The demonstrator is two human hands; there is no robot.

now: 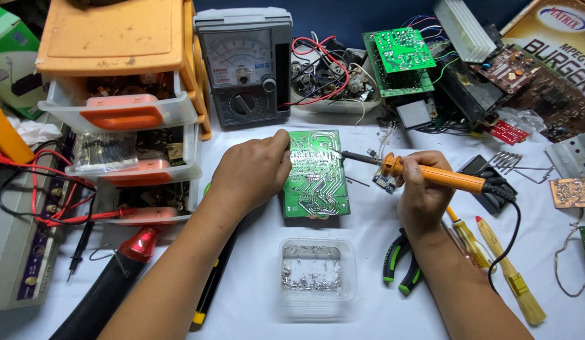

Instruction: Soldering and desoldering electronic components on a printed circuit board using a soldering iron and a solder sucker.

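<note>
The left hand (251, 170) grips the left edge of the green circuit board (317, 176) lying on the desk (254, 296), while the right hand (421, 189) is closed around the orange soldering iron (431, 174), its tip touching the board.

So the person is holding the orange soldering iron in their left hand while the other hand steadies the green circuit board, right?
Not quite. The head view shows the orange soldering iron in the right hand, its tip reaching the green circuit board. It is the left hand that steadies the board at its left edge.
</note>
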